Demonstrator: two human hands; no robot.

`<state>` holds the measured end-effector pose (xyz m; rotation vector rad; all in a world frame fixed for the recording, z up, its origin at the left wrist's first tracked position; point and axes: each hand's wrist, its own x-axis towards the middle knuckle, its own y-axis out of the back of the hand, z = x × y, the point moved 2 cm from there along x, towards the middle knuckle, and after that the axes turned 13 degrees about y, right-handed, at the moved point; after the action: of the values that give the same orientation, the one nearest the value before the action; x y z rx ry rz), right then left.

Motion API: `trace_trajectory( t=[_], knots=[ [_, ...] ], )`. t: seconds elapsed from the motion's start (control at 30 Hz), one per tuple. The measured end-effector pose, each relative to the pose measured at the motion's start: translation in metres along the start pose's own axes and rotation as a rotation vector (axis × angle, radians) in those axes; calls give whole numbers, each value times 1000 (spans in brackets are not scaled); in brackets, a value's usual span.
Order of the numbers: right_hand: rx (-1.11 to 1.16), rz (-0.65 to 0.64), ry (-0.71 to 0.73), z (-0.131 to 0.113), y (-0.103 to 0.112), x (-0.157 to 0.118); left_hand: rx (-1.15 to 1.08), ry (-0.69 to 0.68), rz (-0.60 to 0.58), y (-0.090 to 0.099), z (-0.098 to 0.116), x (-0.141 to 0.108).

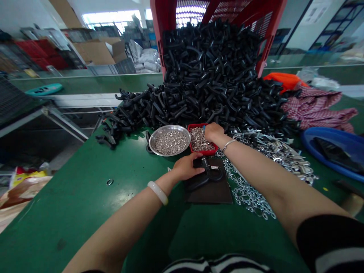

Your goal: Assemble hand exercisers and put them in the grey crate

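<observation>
The left hand (186, 167) lies at the black handle (198, 184) on the dark plate (210, 197), thumb and forefinger apart around its upper end; whether they grip is unclear, and a loose hold could let the handle turn or the spring (215, 167) slip out of line. The right hand (214, 132) has its fingertips down at the small pins (199, 142) in the red tray (209, 153), their closure hidden, so it could lift several tangled pins, or its wrist could scatter the metal rings (250, 201) close by.

Green table (74, 185) carries black parts (184, 94), metal bowl (151, 145), and blue tray (311, 151).
</observation>
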<state>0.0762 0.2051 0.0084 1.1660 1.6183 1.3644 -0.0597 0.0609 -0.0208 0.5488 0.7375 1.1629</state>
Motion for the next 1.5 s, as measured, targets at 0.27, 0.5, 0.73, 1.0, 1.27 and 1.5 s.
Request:
trace_trajectory(
  t=[0.27, 0.5, 0.73, 1.0, 1.27, 1.5],
  knots=[
    [327, 225, -25, 5, 22, -43, -15, 11, 2, 0, 0, 2],
    [1077, 376, 101, -9, 3, -139, 47, 45, 1, 2, 4, -1],
    [1215, 508, 65, -16, -28, -166, 51, 43, -8, 1, 3, 1],
    [1217, 494, 11, -12, -27, -177, -6, 45, -10, 3, 2, 1],
    [639, 443, 177, -19, -12, -179, -53, 47, -26, -1, -7, 6],
    [1093, 428, 2, -17, -20, -166, -145, 31, -9, -5, -10, 5]
  ],
)
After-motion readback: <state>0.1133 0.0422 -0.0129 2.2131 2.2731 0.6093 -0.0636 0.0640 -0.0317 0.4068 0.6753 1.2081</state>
